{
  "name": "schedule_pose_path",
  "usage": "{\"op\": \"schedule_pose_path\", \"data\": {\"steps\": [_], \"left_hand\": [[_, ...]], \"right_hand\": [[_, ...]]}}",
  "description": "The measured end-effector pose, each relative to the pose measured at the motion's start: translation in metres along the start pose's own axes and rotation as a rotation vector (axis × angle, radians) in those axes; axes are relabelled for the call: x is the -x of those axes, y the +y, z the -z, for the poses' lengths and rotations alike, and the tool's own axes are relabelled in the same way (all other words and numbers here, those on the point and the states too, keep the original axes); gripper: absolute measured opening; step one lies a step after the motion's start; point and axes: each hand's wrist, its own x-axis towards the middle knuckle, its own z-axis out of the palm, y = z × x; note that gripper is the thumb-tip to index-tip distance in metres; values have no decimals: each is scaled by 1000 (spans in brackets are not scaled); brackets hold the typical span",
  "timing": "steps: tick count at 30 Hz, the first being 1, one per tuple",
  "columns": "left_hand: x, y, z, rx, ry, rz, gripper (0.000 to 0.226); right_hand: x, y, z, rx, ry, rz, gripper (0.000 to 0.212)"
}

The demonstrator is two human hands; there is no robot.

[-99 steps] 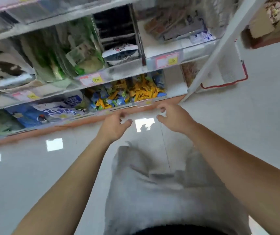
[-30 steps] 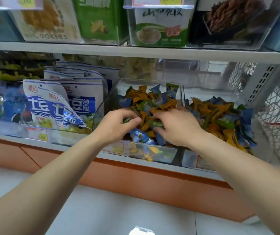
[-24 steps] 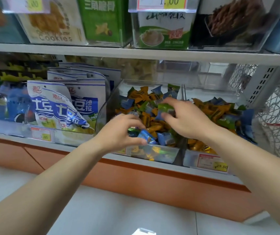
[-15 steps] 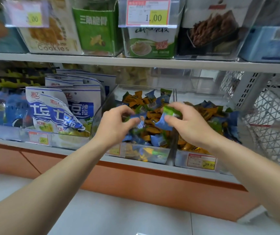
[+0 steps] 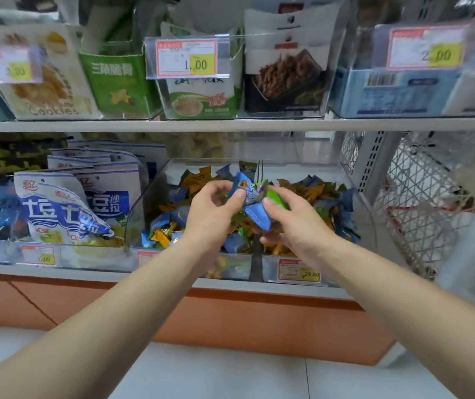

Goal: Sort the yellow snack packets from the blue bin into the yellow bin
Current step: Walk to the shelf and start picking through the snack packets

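Over clear plastic bins [image 5: 144, 214], L hand [image 5: 213, 208] pinches blue foil packet [image 5: 242, 186], R hand [image 5: 293, 223] grips green foil packet [image 5: 277, 198]: neither's yellow, mis-sort risk.

Two clear bins stand side by side: the left bin [image 5: 139, 217] holds mixed blue, green and yellow packets [image 5: 161, 237], the right bin [image 5: 367, 214] mostly yellow ones, and a bunch [image 5: 255, 197] of blue and green packets is pinched between the left hand [image 5: 213, 214] and right hand [image 5: 296, 226] above their divide.
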Motion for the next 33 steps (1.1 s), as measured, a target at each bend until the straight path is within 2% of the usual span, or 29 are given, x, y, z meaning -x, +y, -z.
{"op": "schedule_pose_path", "data": {"steps": [7, 11, 13, 16, 18, 20, 22, 24, 26, 28, 31, 33], "left_hand": [[9, 1, -28, 59, 11, 4, 16], [6, 1, -32, -38, -66, -64, 14], [0, -1, -24, -193, -78, -125, 13], [-12, -7, 3, -599, 3, -313, 16], [-16, -14, 22, -827, -23, -330, 20], [-17, -23, 33, -1003, -134, -273, 24], [-16, -32, 39, -1111, -247, -223, 30], [-19, -36, 44, -1159, -285, -214, 35], [-24, -37, 48, -1185, -281, -201, 40], [-27, -38, 49, -1247, -308, -185, 44], [-29, -39, 51, -1199, -296, -250, 36], [-30, -35, 57, -1010, -222, -275, 33]], "right_hand": [[5, -5, 12, -107, 43, 45, 24], [2, -6, 23, -19, 62, 132, 21], [-5, -5, 35, 174, 157, 211, 10], [-20, -4, 63, 509, 338, 320, 3], [-29, -2, 77, 756, 391, 375, 15], [-40, 3, 84, 1048, 334, 313, 31], [-50, 8, 84, 1402, 258, 187, 42], [-52, 6, 81, 1577, 312, 182, 48], [-50, 1, 72, 1568, 392, 270, 49], [-49, -4, 53, 1401, 352, 329, 43], [-44, -7, 15, 1088, 94, 378, 33], [-41, -5, -4, 1104, -106, 396, 37]]}}
